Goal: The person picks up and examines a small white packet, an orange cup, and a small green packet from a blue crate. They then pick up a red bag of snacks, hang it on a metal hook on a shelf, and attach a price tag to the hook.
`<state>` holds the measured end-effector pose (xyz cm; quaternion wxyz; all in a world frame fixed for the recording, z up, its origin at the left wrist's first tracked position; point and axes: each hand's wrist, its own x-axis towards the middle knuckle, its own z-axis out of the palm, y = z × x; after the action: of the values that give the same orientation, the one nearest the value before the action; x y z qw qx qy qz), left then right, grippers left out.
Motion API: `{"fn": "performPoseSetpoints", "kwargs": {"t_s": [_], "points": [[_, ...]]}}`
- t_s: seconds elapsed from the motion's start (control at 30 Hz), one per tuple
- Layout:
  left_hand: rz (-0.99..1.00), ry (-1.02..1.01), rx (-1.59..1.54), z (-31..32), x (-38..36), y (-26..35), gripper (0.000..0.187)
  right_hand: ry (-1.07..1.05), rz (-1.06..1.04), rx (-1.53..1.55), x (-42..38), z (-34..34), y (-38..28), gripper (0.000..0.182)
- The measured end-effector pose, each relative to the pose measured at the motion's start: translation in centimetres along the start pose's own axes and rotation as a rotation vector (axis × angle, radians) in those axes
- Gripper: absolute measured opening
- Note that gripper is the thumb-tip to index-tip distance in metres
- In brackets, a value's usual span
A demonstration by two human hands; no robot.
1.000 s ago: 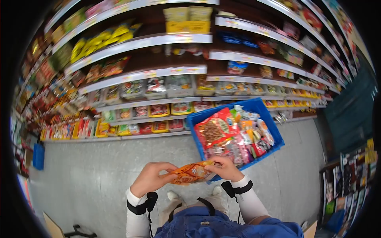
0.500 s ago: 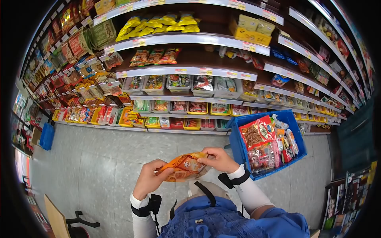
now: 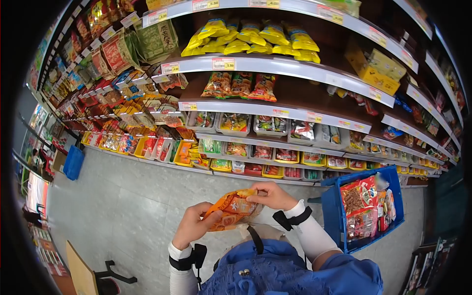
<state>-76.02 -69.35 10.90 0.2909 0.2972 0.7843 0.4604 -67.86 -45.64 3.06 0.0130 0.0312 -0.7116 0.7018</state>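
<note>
An orange snack bag (image 3: 233, 210) is stretched between my two hands in front of my body. My left hand (image 3: 195, 225) pinches its left edge, thumb on the printed front. My right hand (image 3: 273, 196) grips the upper right corner with thumb and fingers closed. The bag's front, with pale lettering, faces up towards me, and its lower right part looks clear. To the right, a blue crate (image 3: 332, 212) stands near the shelves, holding a large red snack bag (image 3: 359, 196) and several smaller packets.
Store shelves (image 3: 275, 66) run across the front, with yellow bags (image 3: 250, 37), red-orange bags (image 3: 241, 86) and bins of packets. Hanging packets line the left rack. A small blue bin (image 3: 73, 162) stands at the far left, a wooden board (image 3: 81, 268) at the lower left.
The view has turned left and up, so the shelves and blue crate appear farther right and lower. Both hands still hold the orange bag, which is tilted more steeply.
</note>
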Motion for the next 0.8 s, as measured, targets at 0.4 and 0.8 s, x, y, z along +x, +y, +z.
{"fn": "performPoseSetpoints", "kwargs": {"t_s": [0.4, 0.8], "points": [[-0.081, -0.088, -0.299, -10.2, 9.9, -3.9, 0.017, 0.176, 0.099, 0.011, 11.8, -0.9, 2.6, 0.013], [0.053, -0.382, -0.461, -21.0, 16.3, -10.3, 0.007, 0.439, 0.146, 0.074, 20.3, 6.8, 3.2, 0.012]]}}
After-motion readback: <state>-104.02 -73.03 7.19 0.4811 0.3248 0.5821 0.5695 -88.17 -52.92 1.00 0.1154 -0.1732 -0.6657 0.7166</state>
